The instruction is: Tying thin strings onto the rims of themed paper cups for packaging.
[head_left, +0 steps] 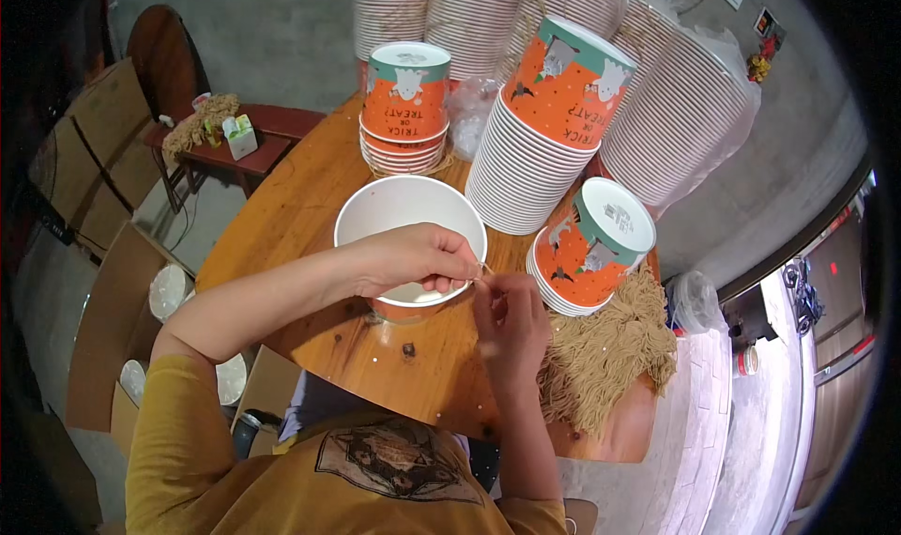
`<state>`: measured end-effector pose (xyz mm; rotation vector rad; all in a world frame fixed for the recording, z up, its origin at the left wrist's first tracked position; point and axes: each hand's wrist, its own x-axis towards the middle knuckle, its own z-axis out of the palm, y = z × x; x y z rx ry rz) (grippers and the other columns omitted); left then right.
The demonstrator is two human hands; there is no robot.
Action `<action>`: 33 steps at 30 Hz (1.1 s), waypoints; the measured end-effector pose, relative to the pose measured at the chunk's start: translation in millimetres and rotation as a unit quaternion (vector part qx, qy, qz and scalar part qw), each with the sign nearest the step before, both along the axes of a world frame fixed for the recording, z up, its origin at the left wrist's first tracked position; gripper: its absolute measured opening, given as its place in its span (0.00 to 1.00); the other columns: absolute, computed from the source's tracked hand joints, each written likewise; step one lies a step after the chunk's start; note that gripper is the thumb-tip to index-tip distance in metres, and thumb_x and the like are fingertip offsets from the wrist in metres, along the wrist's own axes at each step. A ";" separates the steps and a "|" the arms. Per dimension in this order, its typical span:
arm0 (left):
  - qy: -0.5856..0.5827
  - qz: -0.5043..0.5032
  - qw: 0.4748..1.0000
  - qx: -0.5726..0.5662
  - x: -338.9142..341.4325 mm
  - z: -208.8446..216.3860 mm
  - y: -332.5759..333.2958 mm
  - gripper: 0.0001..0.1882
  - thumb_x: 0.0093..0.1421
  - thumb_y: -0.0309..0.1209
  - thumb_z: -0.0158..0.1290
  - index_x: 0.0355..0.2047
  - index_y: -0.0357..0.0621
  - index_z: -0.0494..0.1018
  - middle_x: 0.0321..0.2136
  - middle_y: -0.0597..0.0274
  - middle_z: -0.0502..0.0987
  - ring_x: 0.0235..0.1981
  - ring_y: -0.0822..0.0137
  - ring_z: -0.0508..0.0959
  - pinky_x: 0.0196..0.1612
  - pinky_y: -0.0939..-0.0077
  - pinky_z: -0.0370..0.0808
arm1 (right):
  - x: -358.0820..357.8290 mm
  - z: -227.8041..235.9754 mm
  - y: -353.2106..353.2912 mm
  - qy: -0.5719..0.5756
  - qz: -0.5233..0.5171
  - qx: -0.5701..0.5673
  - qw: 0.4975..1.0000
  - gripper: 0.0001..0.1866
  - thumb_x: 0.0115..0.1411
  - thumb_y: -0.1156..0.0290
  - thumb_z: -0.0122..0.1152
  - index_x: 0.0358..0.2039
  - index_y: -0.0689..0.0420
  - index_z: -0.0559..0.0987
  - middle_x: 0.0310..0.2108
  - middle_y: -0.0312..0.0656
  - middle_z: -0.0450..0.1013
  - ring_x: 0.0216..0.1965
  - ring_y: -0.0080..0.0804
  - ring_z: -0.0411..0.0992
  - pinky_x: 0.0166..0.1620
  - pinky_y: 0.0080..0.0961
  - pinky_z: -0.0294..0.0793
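An open paper bucket, white inside and orange outside, stands upright on the round wooden table in front of me. My left hand reaches across its near rim, fingers pinched on a thin tan string at the rim's right side. My right hand is just right of the bucket, fingers curled on the same string. A pile of tan strings lies on the table right of my right hand.
Stacks of upside-down orange and green paper buckets stand behind and to the right, with taller white stacks in plastic wrap beyond. A small dark red side table is at left. Cardboard boxes holding buckets sit on the floor.
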<state>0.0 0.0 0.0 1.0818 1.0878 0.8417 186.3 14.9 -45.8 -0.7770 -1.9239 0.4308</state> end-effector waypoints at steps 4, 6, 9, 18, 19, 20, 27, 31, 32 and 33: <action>-0.026 -0.010 1.000 -0.014 0.3 -0.9 -0.6 0.06 0.61 0.30 0.52 0.32 0.40 0.74 0.22 0.72 0.71 0.22 0.81 0.68 0.25 0.89 0.66 | 1.6 -2.2 -1.9 0.062 0.035 -0.120 0.990 0.03 0.60 0.76 0.59 0.33 0.58 0.74 0.26 0.28 0.69 0.21 0.16 0.63 0.24 0.14 0.61; -0.055 -0.018 0.998 -0.031 0.8 -0.8 0.8 0.05 0.61 0.29 0.53 0.32 0.41 0.74 0.22 0.72 0.71 0.22 0.82 0.69 0.25 0.89 0.67 | 1.0 -3.1 -5.3 0.119 0.072 -0.240 0.961 0.03 0.60 0.77 0.59 0.33 0.59 0.74 0.23 0.26 0.67 0.22 0.11 0.61 0.24 0.11 0.59; -0.108 -0.007 0.989 -0.102 -1.4 -1.4 3.2 0.04 0.61 0.28 0.53 0.33 0.41 0.74 0.23 0.71 0.73 0.24 0.82 0.72 0.25 0.90 0.69 | -5.0 -3.3 -12.0 0.182 0.120 -0.326 0.920 0.05 0.58 0.76 0.63 0.31 0.59 0.75 0.21 0.33 0.70 0.21 0.14 0.63 0.25 0.16 0.64; -0.170 0.010 0.977 -0.127 -9.0 1.2 -0.4 0.11 0.58 0.21 0.55 0.41 0.39 0.69 0.32 0.64 0.75 0.29 0.76 0.76 0.34 0.86 0.77 | 2.5 7.0 -11.7 0.055 0.084 -0.250 0.963 0.03 0.58 0.77 0.62 0.33 0.59 0.79 0.22 0.35 0.70 0.23 0.15 0.64 0.28 0.17 0.66; -0.161 0.013 0.979 -0.125 -9.6 2.9 -0.9 0.12 0.57 0.20 0.55 0.41 0.39 0.69 0.33 0.64 0.75 0.30 0.75 0.76 0.35 0.86 0.77 | 3.2 6.3 -10.5 0.058 0.104 -0.243 0.963 0.05 0.59 0.78 0.59 0.36 0.60 0.79 0.22 0.29 0.67 0.22 0.11 0.60 0.27 0.13 0.60; -0.152 0.016 0.980 -0.124 -10.1 3.7 -1.4 0.13 0.57 0.20 0.55 0.42 0.39 0.68 0.33 0.63 0.74 0.31 0.75 0.76 0.36 0.85 0.76 | 3.8 5.1 -9.3 0.061 0.123 -0.236 0.962 0.07 0.61 0.80 0.56 0.39 0.60 0.79 0.22 0.23 0.65 0.22 0.08 0.56 0.25 0.08 0.54; -0.007 0.002 0.998 0.059 -5.5 -1.6 -8.1 0.09 0.59 0.21 0.51 0.41 0.39 0.68 0.30 0.66 0.73 0.33 0.73 0.75 0.38 0.80 0.74 | 4.2 4.3 -3.6 0.247 0.117 -0.365 0.890 0.07 0.62 0.76 0.56 0.41 0.58 0.76 0.25 0.33 0.69 0.24 0.15 0.66 0.29 0.14 0.66; 0.268 0.029 0.927 0.261 11.4 14.2 -20.6 0.07 0.60 0.24 0.50 0.39 0.41 0.66 0.33 0.60 0.70 0.35 0.66 0.74 0.37 0.71 0.71 | 1.2 -0.7 0.9 0.158 0.120 -0.293 0.935 0.07 0.60 0.75 0.61 0.39 0.58 0.75 0.27 0.31 0.68 0.23 0.14 0.62 0.28 0.13 0.64; 0.334 0.017 0.857 0.392 12.1 11.2 -19.4 0.10 0.58 0.23 0.51 0.40 0.41 0.66 0.34 0.58 0.70 0.36 0.61 0.74 0.38 0.68 0.72 | 0.7 -3.8 2.6 0.097 0.109 -0.224 0.964 0.07 0.59 0.74 0.62 0.38 0.58 0.75 0.28 0.30 0.68 0.23 0.14 0.60 0.28 0.13 0.63; 0.391 0.006 0.765 0.512 12.5 9.2 -19.8 0.12 0.55 0.22 0.53 0.40 0.41 0.66 0.35 0.56 0.69 0.38 0.57 0.73 0.38 0.66 0.72 | -2.0 -2.8 1.6 0.114 0.101 -0.216 0.965 0.08 0.58 0.73 0.65 0.36 0.58 0.75 0.27 0.27 0.67 0.22 0.13 0.58 0.27 0.13 0.62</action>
